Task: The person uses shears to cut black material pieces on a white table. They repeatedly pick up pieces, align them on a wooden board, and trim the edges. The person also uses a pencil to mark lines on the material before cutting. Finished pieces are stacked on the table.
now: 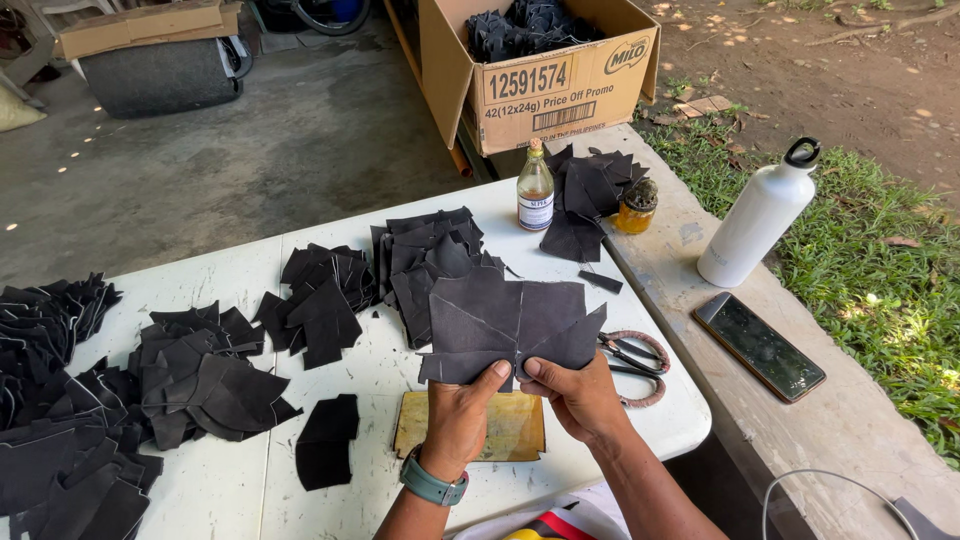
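Both the left hand [458, 415] and the right hand [578, 392] pinch the lower edge of a black cut piece [510, 325], lifted flat above the table [620, 415], probably to see its seams.

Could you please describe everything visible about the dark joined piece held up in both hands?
The dark joined piece looks like several charcoal panels of leather-like sheet joined edge to edge, with pale lines along the seams. It is flat, angular, with pointed corners at its right. It is held up above the white table, pinched at its lower edge by the left hand and right hand, thumbs on its face.
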